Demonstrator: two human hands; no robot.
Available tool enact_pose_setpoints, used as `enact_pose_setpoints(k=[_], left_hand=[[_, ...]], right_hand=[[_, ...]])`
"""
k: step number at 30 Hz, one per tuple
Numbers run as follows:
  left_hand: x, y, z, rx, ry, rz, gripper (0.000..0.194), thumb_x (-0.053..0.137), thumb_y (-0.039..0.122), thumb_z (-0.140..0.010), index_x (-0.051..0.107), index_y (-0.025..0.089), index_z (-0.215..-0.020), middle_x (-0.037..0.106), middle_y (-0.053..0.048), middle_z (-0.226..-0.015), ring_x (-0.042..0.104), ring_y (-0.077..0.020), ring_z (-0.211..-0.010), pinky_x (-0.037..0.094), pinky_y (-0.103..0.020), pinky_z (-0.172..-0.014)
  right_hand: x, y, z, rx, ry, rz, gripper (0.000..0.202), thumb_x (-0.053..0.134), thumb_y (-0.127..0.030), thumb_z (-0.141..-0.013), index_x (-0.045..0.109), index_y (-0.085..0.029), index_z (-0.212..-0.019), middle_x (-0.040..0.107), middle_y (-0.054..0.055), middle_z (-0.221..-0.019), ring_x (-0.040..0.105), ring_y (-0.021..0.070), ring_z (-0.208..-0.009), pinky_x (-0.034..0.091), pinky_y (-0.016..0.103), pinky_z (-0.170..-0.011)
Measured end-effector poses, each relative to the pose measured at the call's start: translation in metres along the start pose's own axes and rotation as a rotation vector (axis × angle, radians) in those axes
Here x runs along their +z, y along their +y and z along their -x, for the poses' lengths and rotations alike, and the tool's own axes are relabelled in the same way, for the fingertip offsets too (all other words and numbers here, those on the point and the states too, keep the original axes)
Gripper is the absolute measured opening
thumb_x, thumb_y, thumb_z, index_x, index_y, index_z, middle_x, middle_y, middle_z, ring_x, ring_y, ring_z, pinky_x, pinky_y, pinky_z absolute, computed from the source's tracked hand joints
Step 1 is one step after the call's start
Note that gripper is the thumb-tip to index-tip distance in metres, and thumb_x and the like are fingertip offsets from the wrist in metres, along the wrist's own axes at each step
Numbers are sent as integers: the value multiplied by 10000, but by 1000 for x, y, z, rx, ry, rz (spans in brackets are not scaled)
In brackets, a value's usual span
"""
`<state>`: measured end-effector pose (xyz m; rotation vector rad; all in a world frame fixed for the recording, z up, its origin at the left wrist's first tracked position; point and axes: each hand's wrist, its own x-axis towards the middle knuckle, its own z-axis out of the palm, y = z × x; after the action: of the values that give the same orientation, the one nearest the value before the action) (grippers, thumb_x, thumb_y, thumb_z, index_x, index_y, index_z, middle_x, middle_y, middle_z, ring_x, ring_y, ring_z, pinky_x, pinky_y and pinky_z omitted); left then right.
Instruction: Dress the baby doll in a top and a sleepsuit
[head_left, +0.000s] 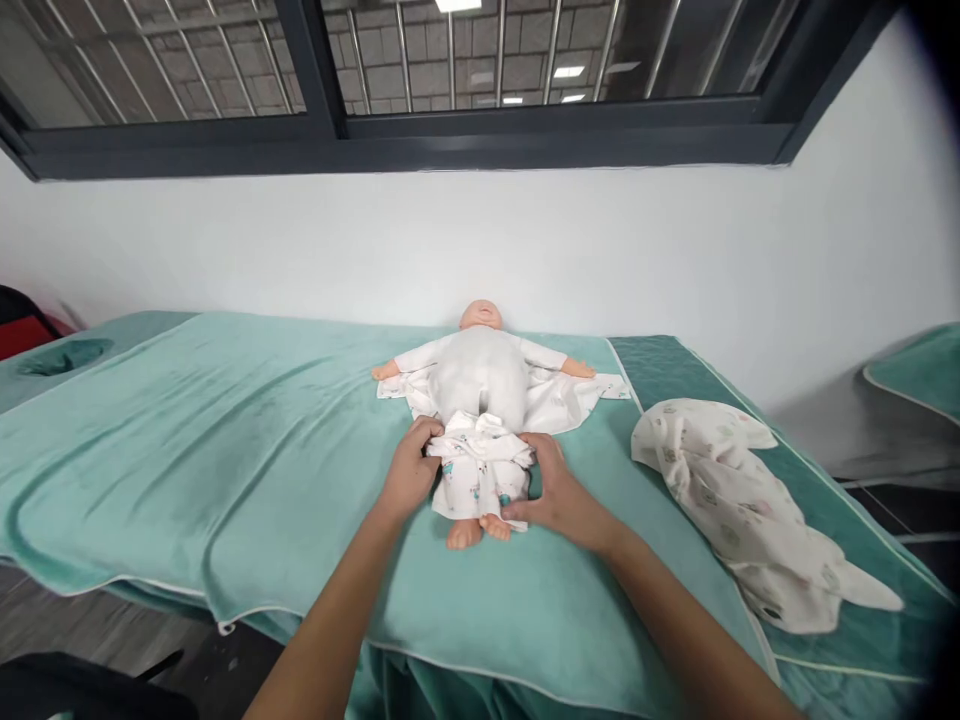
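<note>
A baby doll (480, 368) lies on its back on a green-covered bed, head toward the wall and arms spread. Its torso and arms are white cloth; the hands and feet are flesh-coloured. White printed baby pants (480, 478) are bunched on its legs, with the bare feet sticking out below. At the left side of the waistband, my left hand (414, 462) is closed on the fabric. My right hand (559, 492) grips the other side, thumb near the hem by a foot. An opened white garment (566, 402) is spread under the doll's back.
A crumpled white printed cloth (739, 510) lies on the bed (247, 450) to the right. Behind the bed stand a white wall (300, 250) and a dark-framed window (480, 140) with bars. A red and black item (21, 325) is at the far left.
</note>
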<state>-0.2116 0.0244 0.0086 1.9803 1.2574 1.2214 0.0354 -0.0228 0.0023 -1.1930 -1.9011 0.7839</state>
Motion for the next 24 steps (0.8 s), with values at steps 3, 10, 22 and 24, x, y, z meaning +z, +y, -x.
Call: enact_pose_setpoints(k=[3, 10, 22, 24], left_hand=[[-4, 6, 15, 3, -81, 11, 247, 433, 35, -629, 512, 198, -796, 538, -28, -934, 516, -179, -896, 416, -297, -804], [-24, 18, 53, -83, -284, -56, 433, 520, 108, -746, 460, 225, -1158, 525, -55, -1125, 522, -209, -1041, 455, -367, -929], [-21, 40, 77, 51, -305, -279, 931, 789, 340, -678, 308, 265, -1471, 479, -93, -1329, 437, -303, -1263, 413, -457, -1057], [-23, 46, 77, 63, -311, -261, 769, 725, 298, -732, 379, 251, -1418, 526, -87, -1286, 480, -283, -1220, 425, -432, -1033]], right_hand=[[2, -6, 9, -10, -36, -2, 982, 840, -516, -630, 324, -277, -1430, 378, 104, -1412, 352, 298, -1346, 312, 491, -1138], [2, -17, 23, 46, -172, 9, 1320, 881, -538, -535, 70, -306, -1551, 156, 124, -1555, 181, 323, -1468, 256, 496, -1188], [2, -29, 23, -124, -9, 240, 863, 846, -441, -592, 416, -204, -1302, 505, 122, -1264, 468, 315, -1224, 410, 479, -1035], [0, -34, 25, -103, -10, 262, 763, 813, -462, -635, 447, -195, -1249, 543, 116, -1210, 505, 303, -1165, 428, 455, -997]])
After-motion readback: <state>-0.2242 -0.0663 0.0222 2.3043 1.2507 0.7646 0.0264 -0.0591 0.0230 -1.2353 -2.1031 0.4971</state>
